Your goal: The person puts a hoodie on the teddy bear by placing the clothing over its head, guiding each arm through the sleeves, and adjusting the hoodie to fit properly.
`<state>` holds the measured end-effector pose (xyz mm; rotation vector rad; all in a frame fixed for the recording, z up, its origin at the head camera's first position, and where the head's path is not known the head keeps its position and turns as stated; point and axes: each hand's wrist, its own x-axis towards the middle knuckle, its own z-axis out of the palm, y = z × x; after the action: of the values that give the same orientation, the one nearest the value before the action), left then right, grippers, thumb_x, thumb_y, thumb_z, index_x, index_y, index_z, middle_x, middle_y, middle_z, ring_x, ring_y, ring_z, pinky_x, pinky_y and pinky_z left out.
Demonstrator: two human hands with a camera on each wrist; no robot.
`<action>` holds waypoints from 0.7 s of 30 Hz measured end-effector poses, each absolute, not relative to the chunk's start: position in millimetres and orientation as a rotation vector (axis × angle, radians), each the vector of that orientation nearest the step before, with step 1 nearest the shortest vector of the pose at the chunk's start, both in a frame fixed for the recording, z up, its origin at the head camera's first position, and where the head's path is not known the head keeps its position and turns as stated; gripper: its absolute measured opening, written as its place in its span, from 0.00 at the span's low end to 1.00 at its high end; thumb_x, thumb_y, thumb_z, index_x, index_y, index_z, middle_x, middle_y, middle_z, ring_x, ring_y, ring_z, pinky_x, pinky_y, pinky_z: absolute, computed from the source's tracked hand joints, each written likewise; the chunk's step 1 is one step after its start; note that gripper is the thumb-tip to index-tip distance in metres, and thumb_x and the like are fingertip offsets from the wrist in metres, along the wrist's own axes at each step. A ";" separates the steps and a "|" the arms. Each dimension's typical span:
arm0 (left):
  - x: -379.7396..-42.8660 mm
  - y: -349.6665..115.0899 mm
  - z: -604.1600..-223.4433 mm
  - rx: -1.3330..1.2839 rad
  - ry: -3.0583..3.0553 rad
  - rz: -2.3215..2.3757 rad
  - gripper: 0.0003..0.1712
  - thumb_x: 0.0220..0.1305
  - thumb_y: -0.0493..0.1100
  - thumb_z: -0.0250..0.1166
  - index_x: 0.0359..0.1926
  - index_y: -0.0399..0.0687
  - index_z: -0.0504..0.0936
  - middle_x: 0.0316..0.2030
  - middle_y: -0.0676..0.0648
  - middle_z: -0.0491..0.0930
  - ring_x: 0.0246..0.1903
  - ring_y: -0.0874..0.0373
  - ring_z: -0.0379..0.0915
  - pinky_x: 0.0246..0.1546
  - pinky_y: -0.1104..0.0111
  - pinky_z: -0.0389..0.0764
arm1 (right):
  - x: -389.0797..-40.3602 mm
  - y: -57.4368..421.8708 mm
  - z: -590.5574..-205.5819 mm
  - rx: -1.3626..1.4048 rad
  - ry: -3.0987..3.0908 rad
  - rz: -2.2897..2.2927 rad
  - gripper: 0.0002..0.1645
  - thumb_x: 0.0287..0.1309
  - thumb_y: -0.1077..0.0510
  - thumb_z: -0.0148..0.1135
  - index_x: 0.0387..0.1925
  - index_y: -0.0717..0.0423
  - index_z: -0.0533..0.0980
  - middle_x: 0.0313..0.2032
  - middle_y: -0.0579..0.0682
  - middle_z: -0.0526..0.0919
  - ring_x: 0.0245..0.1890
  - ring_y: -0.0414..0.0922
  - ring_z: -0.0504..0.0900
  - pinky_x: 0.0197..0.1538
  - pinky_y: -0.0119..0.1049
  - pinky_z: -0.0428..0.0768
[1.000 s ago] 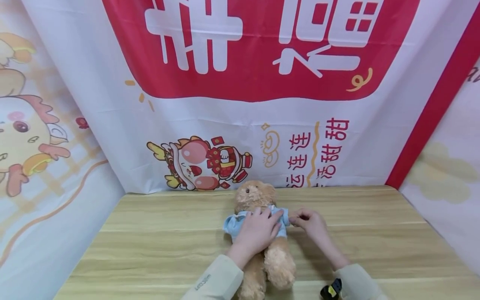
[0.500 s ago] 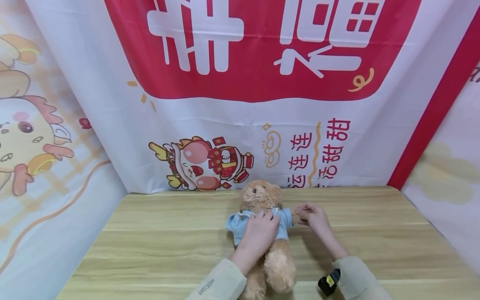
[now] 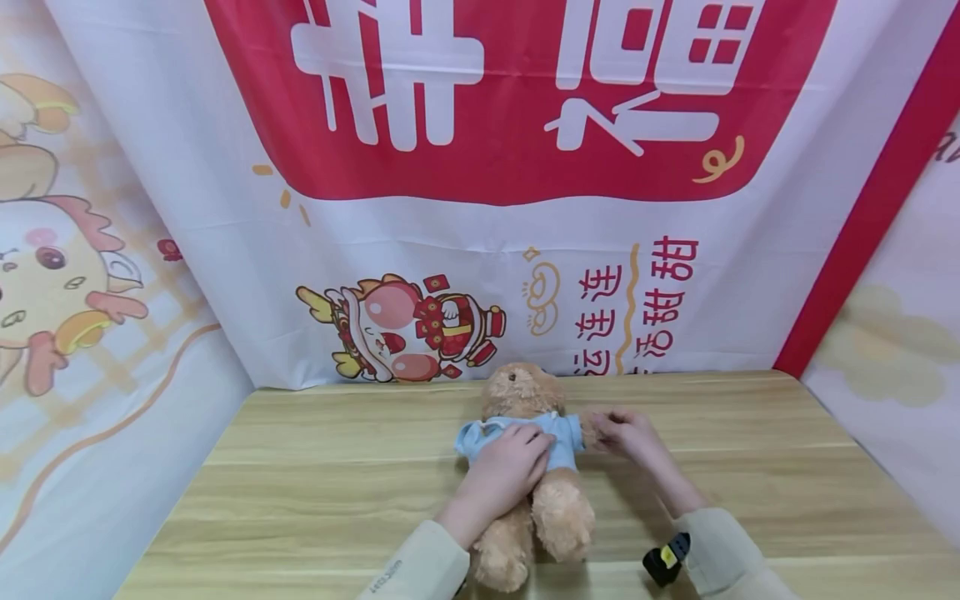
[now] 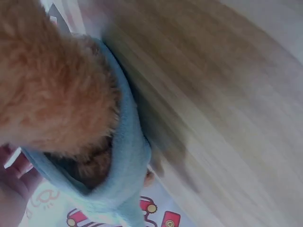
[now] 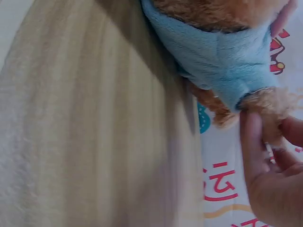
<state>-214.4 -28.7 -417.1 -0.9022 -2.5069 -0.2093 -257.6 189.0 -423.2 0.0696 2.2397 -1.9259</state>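
Observation:
A tan plush teddy bear [image 3: 562, 508] in a light blue shirt [image 3: 562, 450] lies on its back on the wooden table, head toward the far edge. The left hand [image 3: 512, 460] rests across the shirt front, fingers over the chest; its palm side is hidden. The right hand [image 3: 628, 435] pinches the bear's arm [image 3: 594, 429] where it comes out of the sleeve. In the right wrist view, the thumb and fingers [image 5: 251, 142] hold that furry arm [image 5: 267, 109] just beyond the blue cuff. The left wrist view shows the bear's leg [image 4: 52, 94] and the shirt hem [image 4: 125, 142].
A white and red banner [image 3: 495, 225] with printed characters hangs behind the wooden table [image 3: 337, 500]. Printed cloths [image 3: 90, 333] stand along the left and right sides. A black device with a yellow mark [image 3: 666, 558] sits at the right wrist.
The right hand has shifted from the sleeve opening outward along the bear's arm, and more of the arm shows. The bear has slid slightly right, its head tilting back. The left hand's fingers have shifted over the shirt.

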 end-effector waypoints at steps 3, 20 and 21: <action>-214.4 -31.1 -414.0 -0.936 -2.571 -0.322 0.14 0.70 0.46 0.54 0.52 0.53 0.80 0.50 0.53 0.81 0.52 0.59 0.76 0.54 0.68 0.78 | -253.9 185.7 -414.9 -0.003 2.484 -1.777 0.21 0.65 0.62 0.53 0.54 0.75 0.71 0.40 0.59 0.83 0.37 0.41 0.82 0.47 0.34 0.82; -229.0 -73.5 -397.7 -0.589 -2.534 -0.900 0.11 0.61 0.36 0.61 0.46 0.39 0.78 0.39 0.44 0.81 0.37 0.55 0.79 0.39 0.67 0.83 | -241.7 137.4 -406.7 -1.071 2.637 -1.220 0.20 0.61 0.56 0.61 0.54 0.58 0.76 0.61 0.60 0.73 0.56 0.56 0.77 0.58 0.49 0.77; -231.1 -78.8 -396.4 -0.555 -2.564 -0.882 0.09 0.61 0.36 0.61 0.43 0.40 0.78 0.37 0.45 0.82 0.36 0.56 0.79 0.37 0.68 0.83 | -241.5 136.6 -406.3 -1.097 2.644 -1.174 0.21 0.60 0.55 0.62 0.55 0.58 0.76 0.62 0.60 0.73 0.57 0.57 0.76 0.59 0.52 0.75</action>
<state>-231.1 -78.8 -396.4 -0.5548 -2.5642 -0.8821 -241.5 136.6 -406.3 -1.0972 2.6437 -1.1743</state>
